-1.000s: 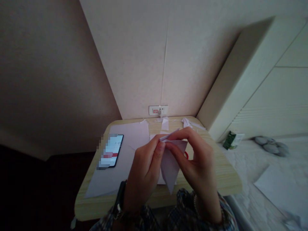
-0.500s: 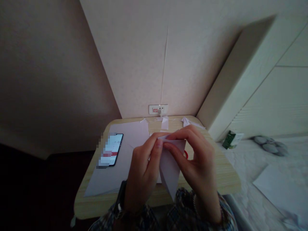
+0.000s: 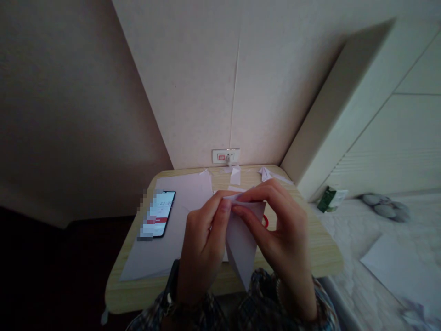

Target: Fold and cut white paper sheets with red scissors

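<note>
Between my two hands is a folded sheet of white paper (image 3: 243,246), held up above the small wooden table (image 3: 310,257). My left hand (image 3: 206,239) pinches its upper left corner between thumb and fingers. With thumb and forefinger, my right hand (image 3: 280,225) grips a fold along the top edge, close beside the left thumb. The paper's lower end hangs to a point near my sleeves. Behind the right fingers a red ring-shaped handle (image 3: 266,221) shows in part; the rest of that object is hidden.
A phone (image 3: 160,214) lies on large white sheets (image 3: 186,243) at the table's left. Paper scraps (image 3: 235,175) and a folded paper piece (image 3: 265,174) lie along the back edge, below a wall socket (image 3: 225,156). To the right, a bed (image 3: 347,234) bears a green-and-white box (image 3: 330,200) and more paper (image 3: 403,271).
Both hands keep their pinch on the paper, with only slight finger movement at the top fold. The whole view has shifted a little.
</note>
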The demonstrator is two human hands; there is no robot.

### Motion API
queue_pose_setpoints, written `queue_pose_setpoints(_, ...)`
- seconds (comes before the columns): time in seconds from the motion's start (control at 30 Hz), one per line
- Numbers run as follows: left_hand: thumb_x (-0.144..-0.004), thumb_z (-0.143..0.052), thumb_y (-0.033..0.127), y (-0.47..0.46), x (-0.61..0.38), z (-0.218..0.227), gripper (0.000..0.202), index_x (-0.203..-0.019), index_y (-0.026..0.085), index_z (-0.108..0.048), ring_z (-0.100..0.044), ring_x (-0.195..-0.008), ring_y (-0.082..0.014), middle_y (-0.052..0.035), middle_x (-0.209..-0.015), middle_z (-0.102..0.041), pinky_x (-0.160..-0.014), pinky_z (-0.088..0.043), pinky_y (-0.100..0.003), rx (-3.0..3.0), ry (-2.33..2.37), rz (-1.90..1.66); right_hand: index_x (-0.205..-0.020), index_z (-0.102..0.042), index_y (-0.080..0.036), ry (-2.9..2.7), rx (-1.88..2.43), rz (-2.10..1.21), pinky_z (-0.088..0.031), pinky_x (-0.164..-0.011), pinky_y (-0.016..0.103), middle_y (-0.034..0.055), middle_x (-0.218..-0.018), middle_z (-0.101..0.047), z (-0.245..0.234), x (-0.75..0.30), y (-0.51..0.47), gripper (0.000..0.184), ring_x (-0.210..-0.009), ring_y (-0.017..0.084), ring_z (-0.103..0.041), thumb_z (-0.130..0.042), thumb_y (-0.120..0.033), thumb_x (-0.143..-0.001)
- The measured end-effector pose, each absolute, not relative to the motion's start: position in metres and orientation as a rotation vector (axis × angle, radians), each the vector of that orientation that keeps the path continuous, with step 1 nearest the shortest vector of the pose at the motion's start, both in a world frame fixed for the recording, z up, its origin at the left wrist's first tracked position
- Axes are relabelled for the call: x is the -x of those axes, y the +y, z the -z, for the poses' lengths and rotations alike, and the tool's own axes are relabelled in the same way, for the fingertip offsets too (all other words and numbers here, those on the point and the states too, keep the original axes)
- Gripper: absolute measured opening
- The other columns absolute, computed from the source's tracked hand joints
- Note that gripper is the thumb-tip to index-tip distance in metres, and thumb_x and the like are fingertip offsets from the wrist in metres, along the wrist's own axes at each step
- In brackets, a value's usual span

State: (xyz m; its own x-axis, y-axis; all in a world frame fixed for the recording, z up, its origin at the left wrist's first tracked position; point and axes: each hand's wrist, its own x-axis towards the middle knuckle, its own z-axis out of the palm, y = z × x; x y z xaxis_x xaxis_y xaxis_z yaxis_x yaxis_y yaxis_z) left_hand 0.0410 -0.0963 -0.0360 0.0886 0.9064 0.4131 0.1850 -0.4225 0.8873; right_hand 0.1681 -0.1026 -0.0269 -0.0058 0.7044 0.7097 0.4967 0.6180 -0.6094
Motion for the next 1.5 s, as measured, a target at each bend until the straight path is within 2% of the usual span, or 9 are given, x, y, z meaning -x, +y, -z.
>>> queue_pose_setpoints(0.23,-0.100,-0.040,0.033,-0.097,-0.038,0.034,0.033,-0.083,0.023,-0.066,-0.048,-0.047,-0.0101,0.0047,-0.058,-0.059,-0.045,-0.034,-0.024,-1.681,1.118,-1.406,-0.087,-0.060,-0.024,-1.499,0.986,-0.378,-0.044,-0.070,0.029,-0.0036,-0.083,-0.058,0.030,-0.172,-0.098,0.011,-0.079,0.014,-0.055,-0.066,-0.015,-0.087)
queue_pose_setpoints(0.37,-0.100,-0.041,0.032,-0.097,-0.037,0.034,0.031,-0.083,0.024,-0.066,-0.048,-0.049,-0.0090,0.0059,-0.057,-0.058,-0.046,-0.034,-0.022,-1.703,1.134,-1.435,-0.084,-0.060,-0.023,-1.388,0.937,-0.490,-0.044,-0.072,0.029,-0.0032,-0.084,-0.057,0.033,-0.173,-0.095,0.011,-0.080,0.014,-0.054,-0.064,-0.014,-0.087)
queue_pose_setpoints(0.57,-0.099,-0.042,0.024,-0.097,-0.039,0.035,0.031,-0.075,0.022,-0.061,-0.048,-0.050,-0.0082,0.0065,-0.057,-0.056,-0.047,-0.034,-0.020,-1.742,1.156,-1.464,-0.079,-0.063,-0.024,-1.266,0.966,-0.626,-0.040,-0.057,0.024,-0.0066,-0.073,-0.061,0.036,-0.174,-0.095,0.011,-0.068,0.010,-0.056,-0.068,-0.016,-0.085)
queue_pose_setpoints(0.73,-0.097,-0.043,0.021,-0.095,-0.040,0.036,0.032,-0.068,0.022,-0.055,-0.045,-0.047,-0.0086,0.0069,-0.052,-0.047,-0.045,-0.031,-0.021,-1.751,1.180,-1.452,-0.073,-0.064,-0.023,-1.228,0.926,-0.679,-0.041,-0.057,0.022,-0.0076,-0.068,-0.062,0.034,-0.175,-0.094,0.015,-0.064,0.008,-0.056,-0.071,-0.013,-0.081)
queue_pose_setpoints(0.93,-0.097,-0.042,0.022,-0.093,-0.040,0.037,0.033,-0.065,0.021,-0.048,-0.045,-0.047,-0.0085,0.0068,-0.052,-0.045,-0.046,-0.032,-0.022,-1.798,1.219,-1.464,-0.086,-0.071,-0.026,-1.159,0.863,-0.795,-0.045,-0.056,0.017,-0.0088,-0.068,-0.065,0.034,-0.176,-0.091,0.020,-0.063,0.006,-0.060,-0.073,-0.009,-0.077)
queue_pose_setpoints(1.1,-0.096,-0.042,0.019,-0.091,-0.041,0.036,0.031,-0.065,0.021,-0.047,-0.043,-0.044,-0.0077,0.0076,-0.051,-0.042,-0.044,-0.030,-0.022,-1.853,1.302,-1.511,-0.072,-0.071,-0.024,-1.146,0.890,-0.782,-0.046,-0.060,0.017,-0.0079,-0.069,-0.069,0.035,-0.176,-0.092,0.016,-0.066,0.007,-0.061,-0.073,-0.009,-0.076)
queue_pose_setpoints(1.4,-0.093,-0.045,0.018,-0.082,-0.036,0.038,0.030,-0.063,0.020,-0.049,-0.037,-0.040,-0.0081,0.0078,-0.047,-0.037,-0.041,-0.025,-0.024,-2.067,1.319,-1.463,-0.069,-0.067,-0.022,-1.349,1.032,-0.769,-0.043,-0.062,0.024,-0.0060,-0.065,-0.066,0.035,-0.179,-0.089,0.011,-0.065,0.010,-0.058,-0.071,-0.016,-0.076)
queue_pose_setpoints(1.5,-0.093,-0.046,0.018,-0.082,-0.037,0.038,0.029,-0.064,0.020,-0.050,-0.041,-0.042,-0.0084,0.0073,-0.049,-0.043,-0.042,-0.028,-0.022,-2.039,1.276,-1.436,-0.065,-0.064,-0.022,-1.324,1.094,-0.721,-0.040,-0.058,0.025,-0.0063,-0.061,-0.062,0.037,-0.179,-0.089,0.014,-0.062,0.011,-0.055,-0.070,-0.018,-0.077)
